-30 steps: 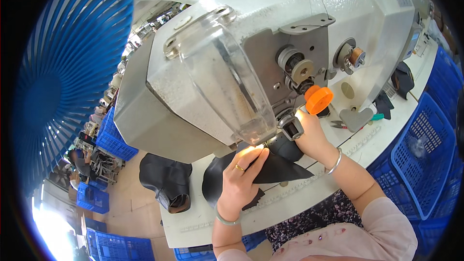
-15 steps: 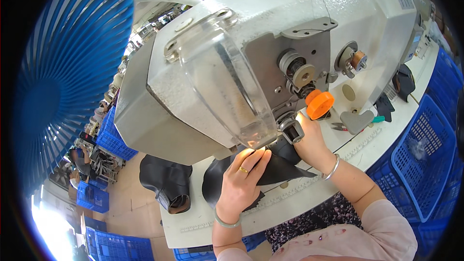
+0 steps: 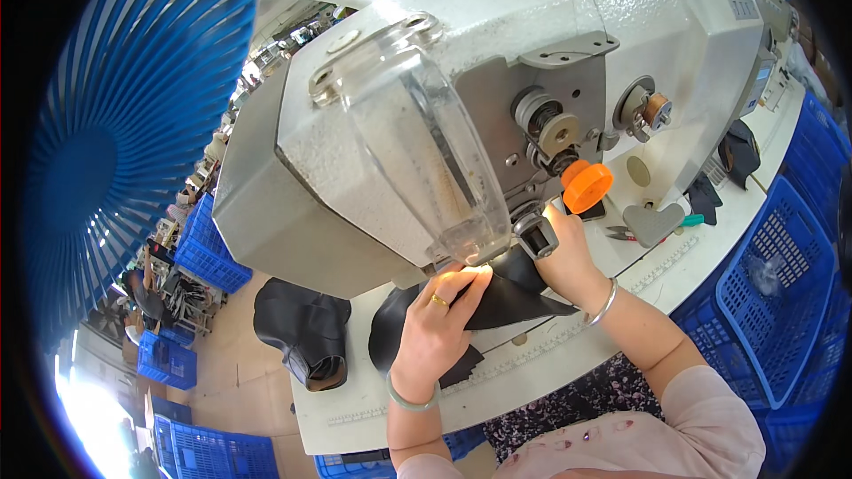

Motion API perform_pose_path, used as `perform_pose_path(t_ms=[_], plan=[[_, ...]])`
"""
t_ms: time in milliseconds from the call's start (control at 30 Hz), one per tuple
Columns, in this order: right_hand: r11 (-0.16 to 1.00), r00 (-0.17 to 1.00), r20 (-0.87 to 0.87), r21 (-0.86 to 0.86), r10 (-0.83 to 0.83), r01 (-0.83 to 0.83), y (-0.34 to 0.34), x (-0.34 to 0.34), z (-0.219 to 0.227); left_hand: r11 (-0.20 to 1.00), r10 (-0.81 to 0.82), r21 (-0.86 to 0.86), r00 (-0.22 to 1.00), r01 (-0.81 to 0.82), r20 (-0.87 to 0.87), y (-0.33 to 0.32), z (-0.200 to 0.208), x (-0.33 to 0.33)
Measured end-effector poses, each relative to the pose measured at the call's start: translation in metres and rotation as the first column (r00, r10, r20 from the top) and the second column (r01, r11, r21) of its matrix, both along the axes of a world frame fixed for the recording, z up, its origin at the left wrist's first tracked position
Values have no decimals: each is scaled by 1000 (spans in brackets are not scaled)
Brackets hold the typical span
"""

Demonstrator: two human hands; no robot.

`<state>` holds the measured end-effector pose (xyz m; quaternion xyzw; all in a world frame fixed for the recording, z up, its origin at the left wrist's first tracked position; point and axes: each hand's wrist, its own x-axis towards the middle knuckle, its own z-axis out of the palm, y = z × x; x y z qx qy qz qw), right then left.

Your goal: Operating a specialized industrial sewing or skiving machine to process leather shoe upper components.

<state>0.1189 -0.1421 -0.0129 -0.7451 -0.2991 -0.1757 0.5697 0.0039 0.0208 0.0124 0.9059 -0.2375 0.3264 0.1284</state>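
Note:
A black leather piece (image 3: 510, 306) lies under the head of a white sewing machine (image 3: 355, 204), by the lit needle area. On its left part rests my left hand (image 3: 437, 324), fingers bent and pressed together against the leather near the light; the thumb is hidden. My right hand (image 3: 568, 257) is at the leather's right side, behind the machine's small metal guide, and its fingertips are out of sight. An orange knob (image 3: 587, 186) sticks out just above that hand. The needle itself is hidden by the machine head and the clear plastic guard (image 3: 435, 160).
Another folded black leather piece (image 3: 302, 333) sits at the table's left edge. Red-handled snips (image 3: 621, 233) and a grey metal plate (image 3: 653, 223) lie right of the machine. Blue crates (image 3: 777, 302) stand at the right; a large blue fan (image 3: 80, 177) is close at the left.
My left hand has shifted slightly left and down, and the leather with it. The right hand stays nearly in place. The whole view has moved a little.

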Motion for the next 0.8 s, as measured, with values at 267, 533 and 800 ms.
perform_pose_path(t_ms=[267, 533, 800], plan=[[1000, 1000, 2, 13, 14, -14, 2, 2, 3, 999, 31, -27, 999, -31, -8, 5, -2, 0], [1000, 998, 56, -30, -2, 3, 3, 5, 9, 919, 363, 109, 922, -378, 138, -35, -11, -15], [984, 997, 51, -171, 62, -52, -9, 13, 9, 920, 389, -112, 905, -375, 170, -45, -13, -7]])
